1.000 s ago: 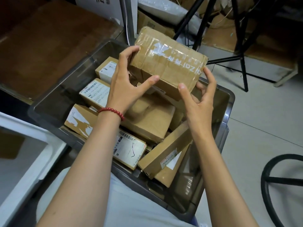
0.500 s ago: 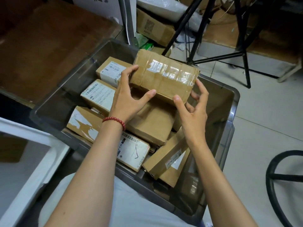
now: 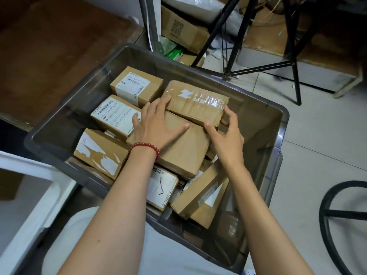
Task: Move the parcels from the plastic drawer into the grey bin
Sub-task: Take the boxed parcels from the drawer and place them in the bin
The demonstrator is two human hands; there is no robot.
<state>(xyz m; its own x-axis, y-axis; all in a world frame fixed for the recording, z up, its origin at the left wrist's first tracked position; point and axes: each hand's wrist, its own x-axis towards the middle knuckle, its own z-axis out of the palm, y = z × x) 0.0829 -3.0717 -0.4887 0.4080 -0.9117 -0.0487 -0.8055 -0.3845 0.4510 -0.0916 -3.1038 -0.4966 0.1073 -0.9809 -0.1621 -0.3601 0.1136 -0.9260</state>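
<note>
Tiled floor, black tripod legs [image 3: 294, 56] behind; grey bin [image 3: 258, 132] sits straight ahead of the person, partly filled with cardboard parcels.

Task object: taped parcel [image 3: 195, 102], brown, glossy tape with white print on top. It lies inside the bin, in the far middle, resting on a plain brown parcel [image 3: 184, 155] and just beside a labelled box [image 3: 137, 86] on its left.

Key relation: its long axis runs across the person's front, left end slightly farther away than right. One hand at each end.

Left hand [image 3: 156, 128]: fingers spread and straight, palm flat on the plain brown parcel, fingertips touching the taped parcel's left end. Not gripping.

Right hand [image 3: 226, 135]: curled round the near right corner, thumb on the near face, fingers wrapped on the right end. This hand holds the only real grip.

Judgement: parcel looks seated; letting go falls mainly to the right hand. White-rimmed container [image 3: 39, 165] at lower left is probably the drawer, so the left hand is nearer for the next reach. Its contents are out of view.
</note>
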